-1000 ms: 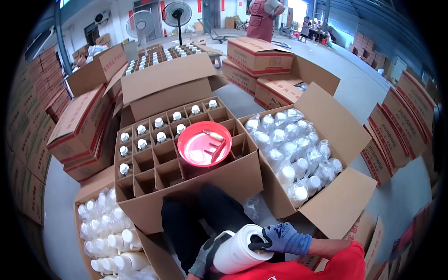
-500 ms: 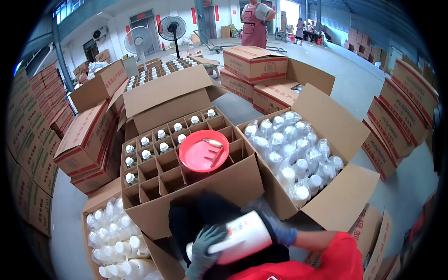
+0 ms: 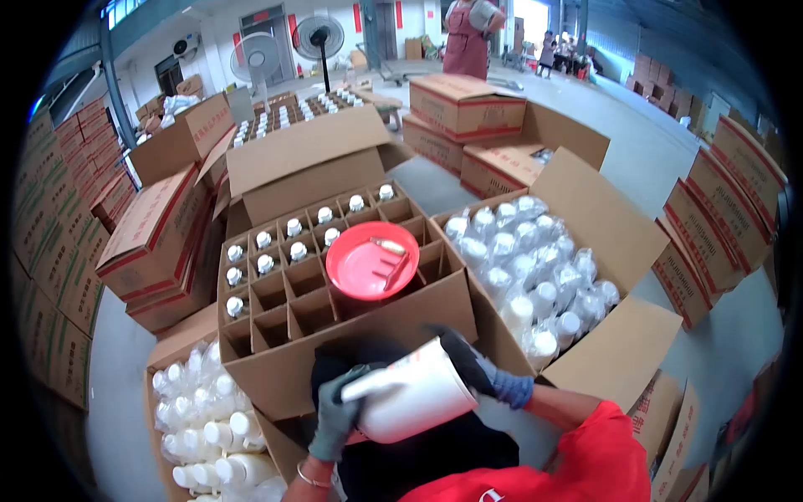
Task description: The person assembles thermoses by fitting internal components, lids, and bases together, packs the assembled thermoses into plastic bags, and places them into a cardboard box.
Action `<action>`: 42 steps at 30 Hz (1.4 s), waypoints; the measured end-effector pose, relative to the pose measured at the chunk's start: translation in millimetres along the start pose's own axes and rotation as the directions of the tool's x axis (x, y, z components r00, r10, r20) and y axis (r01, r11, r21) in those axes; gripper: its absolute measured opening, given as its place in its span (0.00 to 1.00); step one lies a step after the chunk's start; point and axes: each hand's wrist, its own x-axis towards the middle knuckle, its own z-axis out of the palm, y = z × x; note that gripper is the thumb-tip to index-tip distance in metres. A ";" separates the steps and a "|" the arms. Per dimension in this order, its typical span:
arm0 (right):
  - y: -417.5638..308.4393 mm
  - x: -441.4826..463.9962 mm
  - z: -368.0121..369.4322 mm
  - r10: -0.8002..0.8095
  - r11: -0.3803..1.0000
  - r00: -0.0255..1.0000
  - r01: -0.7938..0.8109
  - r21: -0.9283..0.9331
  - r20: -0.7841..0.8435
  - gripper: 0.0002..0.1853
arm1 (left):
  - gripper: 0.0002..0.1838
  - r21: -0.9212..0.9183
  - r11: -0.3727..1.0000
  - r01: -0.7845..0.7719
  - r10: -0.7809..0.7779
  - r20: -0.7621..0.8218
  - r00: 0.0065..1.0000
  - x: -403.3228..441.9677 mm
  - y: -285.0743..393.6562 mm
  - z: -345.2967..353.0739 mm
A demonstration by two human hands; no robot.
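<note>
A large white plastic bottle [image 3: 418, 397] lies tilted across my lap. My left hand [image 3: 337, 414], in a grey-green glove, is closed around its left, narrower end. My right hand [image 3: 475, 368], in a dark glove with a blue cuff, grips the wide base end. The fingers of the right hand are partly hidden and blurred. Just beyond the bottle stands an open, divided carton [image 3: 376, 330] with several white-capped bottles in its cells. On its dividers rests a red plastic bowl [image 3: 355, 284] holding a few small reddish pieces and one pale, pointed item.
At right, an open carton [image 3: 615, 205] holds several plastic-wrapped white bottles; another carton [image 3: 180, 339] of white bottles sits at lower left. Stacked cartons [image 3: 155, 234] flank both sides. Two fans [image 3: 319, 38] and a person in a pink apron [image 3: 467, 42] are farther back.
The bottle has turned in my hands, so its orange print no longer faces up. My left hand has shifted left and upward, and the view has tilted slightly.
</note>
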 end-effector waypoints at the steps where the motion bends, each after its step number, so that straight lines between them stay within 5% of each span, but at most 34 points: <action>1: -43.5 1.0 2.3 -0.340 0.780 0.921 0.388 -0.490 0.189 0.30 | 0.13 0.189 0.980 -0.063 0.045 0.099 0.994 2.2 -5.6 -12.1; 3: -85.6 3.5 11.0 -0.445 0.635 0.743 0.655 -0.409 0.500 0.34 | 0.11 0.430 0.842 -0.327 0.211 0.296 0.932 4.9 -22.8 -29.3; 4: -79.3 7.2 11.4 -0.465 0.644 0.744 0.657 -0.393 0.480 0.33 | 0.11 0.437 0.869 -0.230 0.141 0.227 0.964 -0.6 -40.0 -30.9; 5: -66.3 10.3 12.9 -0.488 0.649 0.745 0.658 -0.382 0.454 0.32 | 0.12 0.100 0.963 0.252 -0.254 0.012 0.967 1.3 -15.5 -23.3; 6: -9.9 10.9 15.3 -0.166 0.976 0.986 0.169 -0.135 0.028 0.32 | 0.14 -0.019 0.995 0.103 -0.104 -0.094 0.990 0.1 1.0 -13.1; 7: 1.8 23.5 16.1 0.108 0.930 0.994 -0.100 0.353 -0.003 0.31 | 0.17 0.556 0.701 -0.448 0.422 0.184 0.888 10.7 7.8 -6.1; 8: 9.7 21.5 15.5 -0.060 0.955 0.993 0.029 0.294 0.097 0.32 | 0.18 0.603 0.620 -0.502 0.399 0.308 0.864 9.3 31.0 7.3; 10: 12.5 27.5 -2.6 -0.058 0.882 0.955 -0.087 0.463 0.289 0.32 | 0.19 0.611 0.569 -0.551 0.378 0.401 0.835 20.0 41.7 10.3; 12: 12.9 32.2 -10.7 0.189 0.413 0.825 -0.559 0.719 0.533 0.32 | 0.19 0.530 0.702 -0.475 0.361 0.310 0.879 23.4 17.7 -8.4; 13: 24.9 33.9 -4.5 0.383 0.754 0.914 -0.391 0.527 0.130 0.35 | 0.18 0.433 0.807 -0.402 0.359 0.180 0.916 23.6 1.1 -14.1; 14: -1.0 36.0 5.1 0.062 0.990 0.997 -0.055 0.133 -0.053 0.36 | 0.17 0.322 0.935 -0.151 0.142 0.052 0.988 19.1 -6.8 -18.0; 15: -28.0 33.1 14.0 -0.302 0.910 0.950 0.263 -0.321 -0.080 0.37 | 0.16 0.170 0.978 0.121 -0.115 -0.043 0.992 14.0 -13.2 -21.8; 16: -29.0 37.0 13.6 -0.366 0.876 0.930 0.360 -0.321 0.045 0.35 | 0.17 0.342 0.938 0.058 -0.068 0.017 0.998 12.7 -20.9 -26.1; 18: -31.9 39.7 14.1 -0.460 0.798 0.840 0.533 -0.280 0.289 0.32 | 0.17 0.263 0.965 -0.023 0.035 -0.042 0.998 7.4 -9.1 -22.4; 19: -36.4 33.6 26.8 -0.181 0.981 0.974 0.169 0.096 0.139 0.30 | 0.17 0.226 0.971 -0.079 0.098 -0.071 0.993 10.2 1.6 -20.5; 21: -19.1 45.5 31.1 -0.026 0.920 0.989 -0.033 0.391 0.146 0.28 | 0.14 0.391 0.888 -0.244 0.280 -0.039 0.959 12.4 15.3 -20.6; 25: -16.8 81.2 47.6 -0.069 0.991 0.975 0.042 0.130 0.212 0.25 | 0.14 0.327 0.926 -0.188 0.247 -0.150 0.957 -0.4 -10.1 -58.8; 27: -22.1 135.8 37.4 -0.053 0.988 0.968 0.086 -0.126 0.247 0.20 | 0.15 0.225 0.966 0.130 -0.048 -0.338 0.940 -15.7 -17.5 -79.8; 28: -11.0 168.0 20.0 -0.418 0.728 0.880 0.473 -0.496 0.225 0.17 | 0.14 0.216 0.957 0.192 -0.108 -0.351 0.930 -20.9 -25.0 -93.2; 29: -6.0 198.7 -3.9 -0.444 0.313 0.832 0.492 -0.812 0.333 0.21 | 0.14 0.203 0.945 0.257 -0.170 -0.367 0.915 -27.9 -36.8 -106.0; 31: -14.4 256.8 -27.6 0.132 -0.122 0.945 0.315 -0.941 0.299 0.21 | 0.14 0.502 0.841 0.202 -0.077 -0.259 0.963 -47.0 -63.8 -124.5; 32: -6.4 272.6 -33.3 0.235 -0.264 0.914 0.387 -0.884 0.330 0.21 | 0.12 0.566 0.798 0.207 -0.109 -0.203 0.973 -53.6 -74.4 -131.1; 33: 2.4 281.8 -34.9 0.336 -0.390 0.878 0.460 -0.798 0.341 0.20 | 0.10 0.698 0.713 0.059 0.052 -0.136 0.989 -53.3 -78.2 -130.4; 35: 26.0 289.3 -31.9 0.272 -0.362 0.833 0.553 -0.751 0.482 0.19 | 0.09 0.557 0.827 0.073 -0.032 -0.082 0.996 -47.8 -83.5 -134.5; 36: 26.4 288.7 -29.8 0.182 -0.397 0.790 0.604 -0.691 0.586 0.19 | 0.09 0.646 0.752 0.129 -0.072 -0.113 0.991 -50.5 -87.7 -133.2; 37: 22.4 299.3 -25.4 0.295 -0.382 0.764 0.645 -0.662 0.574 0.21 | 0.10 0.488 0.854 0.177 -0.119 -0.148 0.982 -47.1 -92.7 -131.8; 39: 16.1 295.8 -20.6 0.041 0.032 0.880 0.472 -0.881 0.473 0.22 | 0.10 0.520 0.831 0.195 -0.125 -0.167 0.978 -46.6 -107.3 -135.9; 40: 13.3 284.7 -16.1 -0.155 0.368 0.904 0.427 -0.826 0.398 0.19 | 0.11 0.494 0.856 0.151 -0.096 -0.136 0.986 -48.3 -119.5 -140.4; 41: 10.6 268.1 0.1 -0.254 0.760 0.933 0.356 -0.544 0.256 0.15 | 0.11 0.458 0.874 0.160 -0.102 -0.148 0.984 -45.2 -118.4 -140.0; 42: -9.9 253.6 12.0 -0.179 0.742 0.913 0.370 -0.558 0.367 0.14 | 0.11 0.420 0.892 0.169 -0.111 -0.159 0.981 -41.6 -114.3 -136.1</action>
